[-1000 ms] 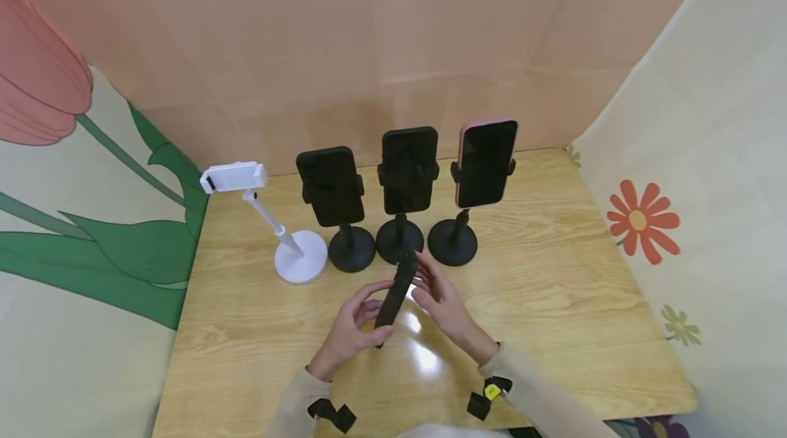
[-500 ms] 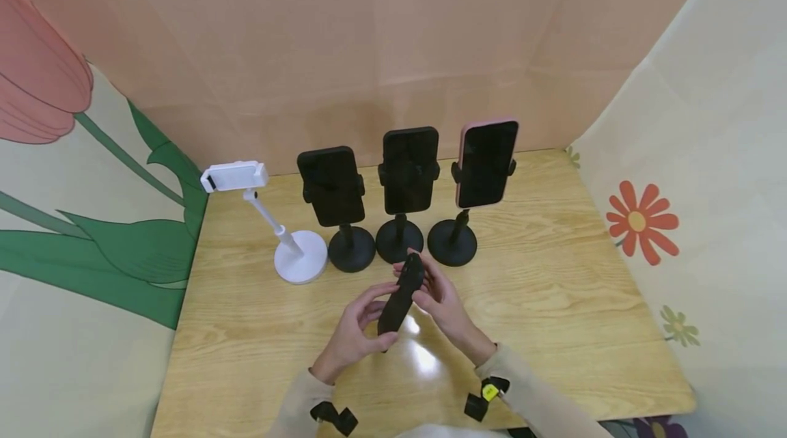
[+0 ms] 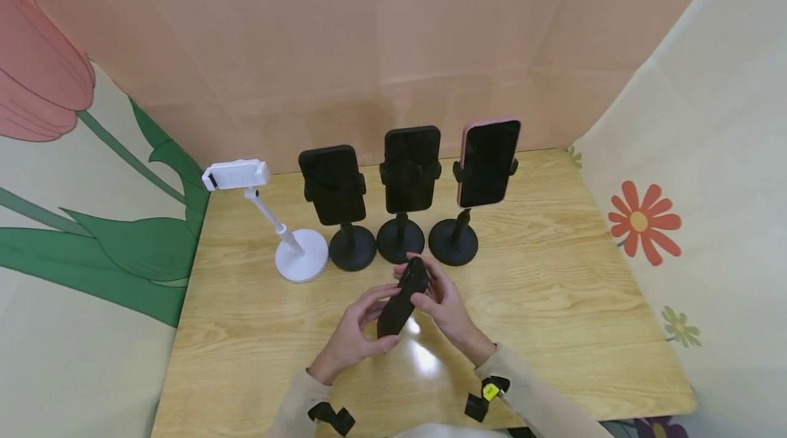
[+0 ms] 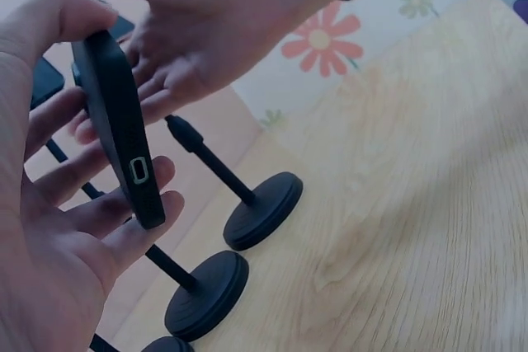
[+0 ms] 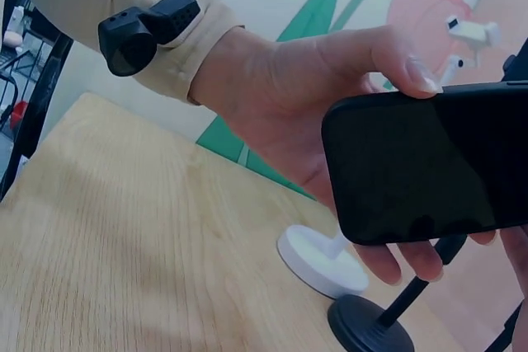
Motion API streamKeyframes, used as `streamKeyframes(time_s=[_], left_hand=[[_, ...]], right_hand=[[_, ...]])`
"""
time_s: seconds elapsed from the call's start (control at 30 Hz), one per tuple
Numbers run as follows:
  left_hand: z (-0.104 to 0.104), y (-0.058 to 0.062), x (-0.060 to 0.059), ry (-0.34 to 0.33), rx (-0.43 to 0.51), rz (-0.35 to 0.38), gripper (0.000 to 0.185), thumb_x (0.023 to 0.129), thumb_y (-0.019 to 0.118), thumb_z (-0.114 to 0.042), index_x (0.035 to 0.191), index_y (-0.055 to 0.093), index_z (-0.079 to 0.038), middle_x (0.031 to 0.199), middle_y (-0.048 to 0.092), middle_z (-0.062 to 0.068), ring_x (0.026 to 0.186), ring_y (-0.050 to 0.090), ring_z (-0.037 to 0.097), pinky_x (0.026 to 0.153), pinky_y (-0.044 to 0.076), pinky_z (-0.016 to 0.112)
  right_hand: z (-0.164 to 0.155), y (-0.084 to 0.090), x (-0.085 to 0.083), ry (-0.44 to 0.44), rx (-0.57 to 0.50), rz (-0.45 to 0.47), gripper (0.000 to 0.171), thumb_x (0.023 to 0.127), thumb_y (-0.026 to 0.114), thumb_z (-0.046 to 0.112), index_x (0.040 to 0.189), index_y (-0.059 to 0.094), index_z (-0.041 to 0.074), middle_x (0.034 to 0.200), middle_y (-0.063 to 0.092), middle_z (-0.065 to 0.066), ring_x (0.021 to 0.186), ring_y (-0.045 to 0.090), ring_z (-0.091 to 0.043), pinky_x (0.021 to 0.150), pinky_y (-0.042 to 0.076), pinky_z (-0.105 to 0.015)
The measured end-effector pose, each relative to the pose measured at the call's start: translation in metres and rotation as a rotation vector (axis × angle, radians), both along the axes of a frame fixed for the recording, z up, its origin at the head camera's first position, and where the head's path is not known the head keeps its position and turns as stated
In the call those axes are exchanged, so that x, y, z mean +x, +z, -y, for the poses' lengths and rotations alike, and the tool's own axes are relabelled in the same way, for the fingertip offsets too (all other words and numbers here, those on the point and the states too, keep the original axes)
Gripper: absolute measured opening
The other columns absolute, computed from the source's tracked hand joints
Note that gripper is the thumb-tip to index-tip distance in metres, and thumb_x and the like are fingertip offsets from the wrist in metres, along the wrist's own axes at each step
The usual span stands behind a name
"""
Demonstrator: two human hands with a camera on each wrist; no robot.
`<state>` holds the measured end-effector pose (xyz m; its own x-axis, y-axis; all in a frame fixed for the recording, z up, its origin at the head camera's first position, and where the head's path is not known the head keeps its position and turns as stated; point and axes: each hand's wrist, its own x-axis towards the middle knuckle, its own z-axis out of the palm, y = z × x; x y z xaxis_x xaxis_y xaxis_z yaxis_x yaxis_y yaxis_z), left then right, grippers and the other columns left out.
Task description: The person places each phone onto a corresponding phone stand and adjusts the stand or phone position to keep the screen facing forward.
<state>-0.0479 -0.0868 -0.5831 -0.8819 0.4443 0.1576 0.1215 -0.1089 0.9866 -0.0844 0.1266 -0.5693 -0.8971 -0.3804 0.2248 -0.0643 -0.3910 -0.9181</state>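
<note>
A black smartphone (image 3: 398,301) is held tilted above the table, between both hands. My left hand (image 3: 352,337) grips its lower end, thumb on one long edge and fingers on the other; the right wrist view shows the dark screen (image 5: 412,166). At the upper end, the thumb and fingers of my right hand (image 3: 453,315) pinch the phone. In the left wrist view the phone's bottom edge (image 4: 124,133) with its charging port faces the camera. Just beyond the hands stand black phone holders, the middle one (image 3: 401,241) nearest.
A white phone holder (image 3: 301,257) with an unfilled clamp stands at the left of the row. Three black holders carry phones: a left black phone (image 3: 334,185), a middle black phone (image 3: 412,170) and a pink-edged phone (image 3: 490,163). Fabric backdrops border the wooden table (image 3: 553,301).
The phone has turned in my hands, from nearly edge-on to showing more of its broad side in the head view. Both hands keep hold of it almost in place. The holders have not moved.
</note>
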Motion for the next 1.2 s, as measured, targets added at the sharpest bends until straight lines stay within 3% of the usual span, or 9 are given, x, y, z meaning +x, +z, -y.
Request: streamKeyframes(time_s=[0.2,0.4,0.6,0.77,0.87,1.07,1.2], left_hand=[[0.006,0.0,0.0,0.017,-0.055,-0.06,0.061,0.087,0.079,0.0,0.144,0.057,-0.003,0.153,0.051,0.018,0.138,0.052,0.027,0.107,0.053,0.047],[0.02,0.006,-0.002,0.088,-0.149,-0.097,0.047,0.094,0.072,-0.003,0.139,0.059,0.001,0.146,0.056,0.019,0.132,0.058,0.035,0.104,0.053,0.054],[0.046,0.013,-0.012,0.325,-0.202,-0.226,0.031,0.096,0.067,0.004,0.126,0.067,0.002,0.136,0.063,0.022,0.12,0.065,0.036,0.095,0.059,0.051],[0.074,0.022,-0.022,0.539,-0.141,-0.343,0.024,0.091,0.065,0.015,0.113,0.071,0.007,0.123,0.067,0.022,0.114,0.067,0.023,0.089,0.061,0.029],[0.088,0.03,-0.026,0.618,-0.122,-0.367,0.022,0.09,0.064,0.018,0.109,0.071,0.011,0.119,0.068,0.022,0.115,0.066,0.015,0.089,0.059,0.021],[0.106,0.049,-0.033,0.729,-0.154,-0.405,0.021,0.091,0.063,0.019,0.11,0.07,0.013,0.117,0.065,0.033,0.115,0.064,0.009,0.094,0.056,0.019],[0.116,0.067,-0.042,0.836,-0.177,-0.437,0.019,0.093,0.062,0.015,0.111,0.069,0.014,0.118,0.066,0.028,0.112,0.064,0.008,0.096,0.055,0.019]], right_hand=[[0.001,0.002,-0.001,-0.037,0.006,-0.037,0.077,0.097,0.074,0.023,0.15,0.031,-0.013,0.138,0.061,-0.015,0.13,0.059,-0.019,0.114,0.044,-0.027],[-0.002,0.001,-0.001,-0.068,0.048,-0.068,0.076,0.097,0.074,0.024,0.15,0.034,-0.011,0.138,0.063,-0.014,0.131,0.06,-0.019,0.114,0.044,-0.026],[-0.006,-0.001,-0.001,-0.099,0.077,-0.066,0.073,0.096,0.074,0.017,0.149,0.034,-0.013,0.137,0.062,-0.019,0.13,0.061,-0.019,0.112,0.046,-0.026],[-0.008,-0.002,0.001,-0.104,0.117,-0.046,0.072,0.095,0.074,0.014,0.149,0.034,-0.013,0.138,0.06,-0.024,0.13,0.061,-0.019,0.111,0.047,-0.025],[-0.008,-0.003,0.002,-0.104,0.118,-0.041,0.074,0.095,0.074,0.015,0.148,0.033,-0.015,0.138,0.06,-0.024,0.129,0.061,-0.019,0.109,0.048,-0.025],[-0.009,-0.008,0.003,-0.107,0.114,-0.058,0.068,0.094,0.073,0.009,0.149,0.037,-0.011,0.137,0.056,-0.035,0.129,0.061,-0.017,0.108,0.049,-0.024],[-0.009,-0.008,0.005,-0.102,0.129,-0.053,0.068,0.094,0.074,0.009,0.149,0.038,-0.009,0.139,0.056,-0.033,0.129,0.061,-0.018,0.108,0.048,-0.024]])
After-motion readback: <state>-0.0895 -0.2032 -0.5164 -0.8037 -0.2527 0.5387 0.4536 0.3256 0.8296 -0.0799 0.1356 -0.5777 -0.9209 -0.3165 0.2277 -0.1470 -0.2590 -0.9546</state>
